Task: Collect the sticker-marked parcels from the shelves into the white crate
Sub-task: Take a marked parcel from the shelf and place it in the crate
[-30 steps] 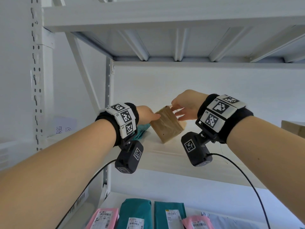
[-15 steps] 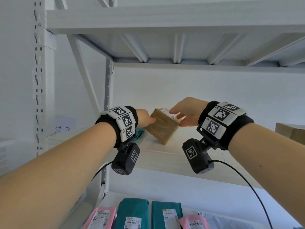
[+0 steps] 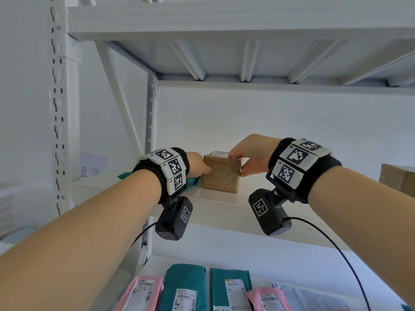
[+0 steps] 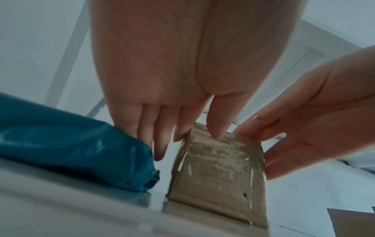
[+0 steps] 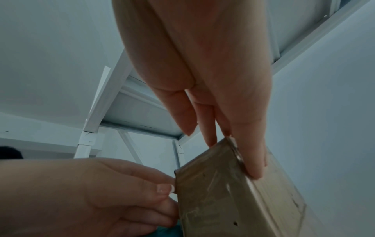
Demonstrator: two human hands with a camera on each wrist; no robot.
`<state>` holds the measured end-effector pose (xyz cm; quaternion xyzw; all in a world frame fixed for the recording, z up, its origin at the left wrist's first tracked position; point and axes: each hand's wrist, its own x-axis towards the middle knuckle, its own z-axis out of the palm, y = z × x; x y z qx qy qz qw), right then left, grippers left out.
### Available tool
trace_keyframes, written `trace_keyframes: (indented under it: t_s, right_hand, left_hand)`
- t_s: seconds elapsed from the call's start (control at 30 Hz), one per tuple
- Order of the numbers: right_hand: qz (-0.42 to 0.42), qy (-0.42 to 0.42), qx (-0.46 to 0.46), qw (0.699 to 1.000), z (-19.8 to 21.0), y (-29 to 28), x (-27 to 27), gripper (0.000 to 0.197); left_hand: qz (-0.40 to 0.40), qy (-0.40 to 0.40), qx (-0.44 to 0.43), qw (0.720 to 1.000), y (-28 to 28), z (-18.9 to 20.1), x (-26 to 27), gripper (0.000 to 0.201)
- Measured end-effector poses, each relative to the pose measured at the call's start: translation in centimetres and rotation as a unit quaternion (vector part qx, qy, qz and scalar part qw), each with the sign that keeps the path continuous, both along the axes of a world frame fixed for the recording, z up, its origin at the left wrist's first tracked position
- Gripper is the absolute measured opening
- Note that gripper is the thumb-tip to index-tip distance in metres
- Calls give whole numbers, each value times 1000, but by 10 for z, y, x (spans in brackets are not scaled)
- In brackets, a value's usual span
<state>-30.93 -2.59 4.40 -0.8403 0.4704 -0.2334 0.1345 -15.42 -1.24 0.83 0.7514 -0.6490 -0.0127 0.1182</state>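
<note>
A small brown cardboard box [image 3: 221, 176] wrapped in clear tape stands flat on the upper shelf board [image 3: 224, 209], a white label [image 3: 219, 153] on its top. My left hand [image 3: 207, 169] holds its left edge, thumb on the front face and fingers down the left side [image 4: 198, 137]. My right hand [image 3: 238, 163] grips its right top corner, fingers over the top and thumb on the right side [image 5: 233, 152]. In the left wrist view the box [image 4: 219, 173] sits between both hands. The white crate is out of view.
A teal mailer [image 4: 71, 147] lies just left of the box on the same shelf. Another cardboard box [image 3: 397, 178] sits at the right edge. On the lower shelf lie pink [image 3: 143, 292] and teal mailers [image 3: 186, 288]. A shelf deck [image 3: 224, 63] hangs overhead.
The box was tilted on one corner; both hands have turned it level, and it now stands flat on the shelf with its label up.
</note>
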Motion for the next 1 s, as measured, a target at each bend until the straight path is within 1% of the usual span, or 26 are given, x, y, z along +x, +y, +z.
trace_keyframes:
  t_s: [0.13, 0.17, 0.23, 0.3, 0.4, 0.47, 0.63, 0.67, 0.73, 0.77, 1.0]
  right_hand:
    - [-23, -38, 24, 999, -1, 2, 5, 47]
    - [-26, -45, 23, 998, -3, -2, 5, 48]
    - [-10, -80, 61, 995, -3, -10, 3, 47]
    - [-15, -140, 116, 983, -6, -12, 1, 44]
    - [-43, -200, 148, 968, -6, -20, -15, 46]
    - [-51, -228, 148, 961, -4, -22, -33, 45]
    - [-72, -276, 158, 945, 7, -22, -97, 43]
    - [-78, -288, 156, 942, 9, -21, -112, 39]
    - [-100, -308, 151, 934, 13, -17, -142, 24]
    - [-115, -313, 143, 932, 15, -17, -158, 20]
    - [-195, -313, 61, 927, 23, -22, -286, 33]
  left_hand:
    - [1, 10, -21, 1000, -1, 0, 2, 45]
    - [3, 11, -35, 999, -1, 1, 2, 46]
    - [5, 19, -72, 997, 0, 3, -2, 49]
    - [-4, 33, -111, 993, 1, 7, -9, 50]
    - [-26, 46, -147, 988, 3, 13, -26, 53]
    - [-42, 55, -155, 985, 3, 17, -42, 54]
    - [-79, 56, -152, 984, 1, 25, -97, 49]
    - [-86, 54, -149, 984, 0, 27, -110, 48]
    - [-97, 52, -144, 983, -3, 32, -139, 48]
    - [-102, 54, -143, 983, -4, 33, -154, 47]
    - [-139, 100, -126, 977, -23, 39, -279, 46]
